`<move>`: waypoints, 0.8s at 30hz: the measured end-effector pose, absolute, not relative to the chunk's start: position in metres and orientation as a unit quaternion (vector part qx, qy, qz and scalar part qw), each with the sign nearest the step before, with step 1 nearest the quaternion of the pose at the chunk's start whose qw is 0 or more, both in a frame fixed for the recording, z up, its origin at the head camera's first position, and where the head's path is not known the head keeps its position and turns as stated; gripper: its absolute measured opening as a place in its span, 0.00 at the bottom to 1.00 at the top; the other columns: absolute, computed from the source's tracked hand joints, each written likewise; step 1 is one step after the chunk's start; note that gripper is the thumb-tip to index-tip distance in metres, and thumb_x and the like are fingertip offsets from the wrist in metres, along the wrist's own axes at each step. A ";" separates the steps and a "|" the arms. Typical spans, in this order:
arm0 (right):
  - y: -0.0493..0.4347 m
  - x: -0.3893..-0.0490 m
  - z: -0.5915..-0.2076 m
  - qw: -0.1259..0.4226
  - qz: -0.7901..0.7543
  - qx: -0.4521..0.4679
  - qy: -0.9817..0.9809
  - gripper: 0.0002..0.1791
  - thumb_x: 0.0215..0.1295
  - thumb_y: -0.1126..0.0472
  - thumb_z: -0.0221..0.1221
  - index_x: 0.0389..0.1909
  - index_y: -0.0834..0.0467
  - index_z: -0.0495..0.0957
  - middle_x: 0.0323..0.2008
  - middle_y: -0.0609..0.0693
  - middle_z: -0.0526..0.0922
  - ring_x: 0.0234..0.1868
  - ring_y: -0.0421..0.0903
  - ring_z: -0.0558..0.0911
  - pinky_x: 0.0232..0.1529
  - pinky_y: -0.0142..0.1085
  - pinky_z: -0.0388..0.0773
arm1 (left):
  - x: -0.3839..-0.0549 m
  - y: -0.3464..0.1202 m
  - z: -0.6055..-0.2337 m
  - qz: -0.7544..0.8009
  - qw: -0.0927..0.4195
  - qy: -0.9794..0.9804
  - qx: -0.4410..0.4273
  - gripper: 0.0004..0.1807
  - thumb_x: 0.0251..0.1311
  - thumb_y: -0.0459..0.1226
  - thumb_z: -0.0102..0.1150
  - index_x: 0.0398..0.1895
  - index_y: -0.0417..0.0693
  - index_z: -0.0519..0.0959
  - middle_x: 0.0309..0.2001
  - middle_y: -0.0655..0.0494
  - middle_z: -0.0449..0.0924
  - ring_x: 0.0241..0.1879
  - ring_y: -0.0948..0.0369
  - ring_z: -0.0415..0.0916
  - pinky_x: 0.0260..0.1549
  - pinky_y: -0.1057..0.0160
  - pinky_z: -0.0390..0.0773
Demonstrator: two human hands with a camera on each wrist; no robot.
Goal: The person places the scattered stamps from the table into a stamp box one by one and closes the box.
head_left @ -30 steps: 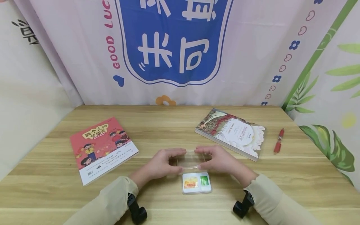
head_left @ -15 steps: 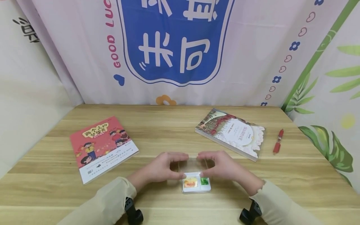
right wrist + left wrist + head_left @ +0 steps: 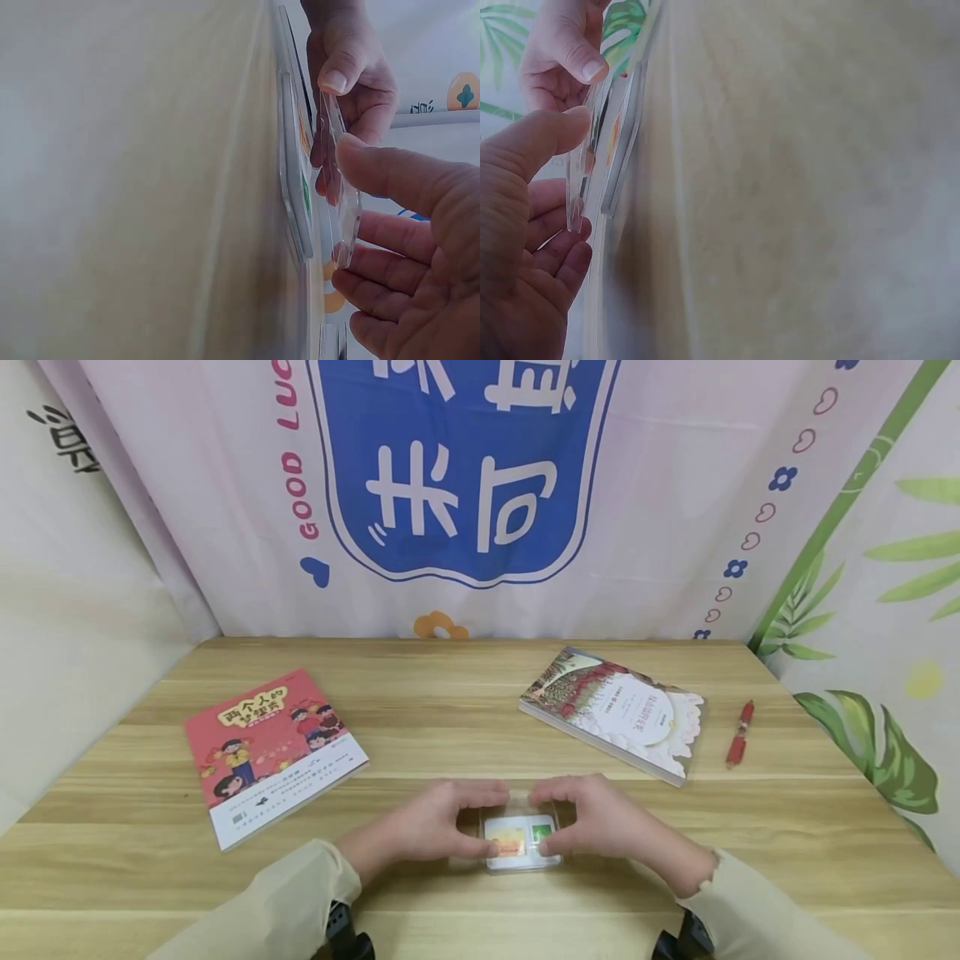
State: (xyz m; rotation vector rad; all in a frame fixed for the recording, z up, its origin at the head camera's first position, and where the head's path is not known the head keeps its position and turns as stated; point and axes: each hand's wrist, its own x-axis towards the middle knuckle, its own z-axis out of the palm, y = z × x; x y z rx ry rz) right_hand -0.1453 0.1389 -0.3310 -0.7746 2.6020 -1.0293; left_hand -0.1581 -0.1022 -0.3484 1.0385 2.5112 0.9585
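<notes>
A clear plastic cover is held between my two hands, its ends pinched by thumbs above and fingers below. My left hand grips the left end and my right hand the right end. Right under the cover lies a flat white case with a clear edge, holding a yellow-orange picture and a small green one. In both wrist views a narrow gap shows between cover and case, the cover slightly tilted against it. My thumbs overlap the case in the head view.
On the wooden table, a red and white book lies at the left. Another book with a floral cover lies at the back right, beside a red pen. A printed curtain hangs behind the table.
Both hands have moved toward me with the clear cover, from beyond the white case to over it. The case, books and pen have stayed in place.
</notes>
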 end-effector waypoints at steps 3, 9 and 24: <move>0.140 -0.143 -0.333 0.120 -0.350 -0.275 0.888 0.27 0.42 0.56 0.71 0.47 0.59 0.79 0.52 0.54 0.79 0.56 0.54 0.74 0.58 0.51 0.67 | -0.155 -0.101 -0.350 0.326 0.134 0.865 0.358 0.34 0.47 0.45 0.68 0.60 0.45 0.72 0.62 0.52 0.69 0.62 0.56 0.65 0.62 0.54 0.62; 0.142 -0.140 -0.336 0.119 -0.350 -0.290 0.883 0.25 0.41 0.56 0.71 0.45 0.56 0.80 0.50 0.50 0.80 0.53 0.50 0.76 0.56 0.50 0.69 | -0.151 -0.100 -0.352 0.330 0.137 0.858 0.369 0.34 0.47 0.46 0.68 0.59 0.44 0.73 0.60 0.52 0.71 0.61 0.56 0.67 0.60 0.56 0.64; 0.141 -0.134 -0.340 0.106 -0.333 -0.294 0.890 0.27 0.41 0.53 0.72 0.46 0.55 0.79 0.49 0.47 0.79 0.53 0.48 0.75 0.56 0.47 0.69 | -0.147 -0.100 -0.354 0.301 0.118 0.861 0.393 0.32 0.48 0.46 0.68 0.58 0.45 0.74 0.60 0.53 0.72 0.60 0.58 0.68 0.60 0.58 0.65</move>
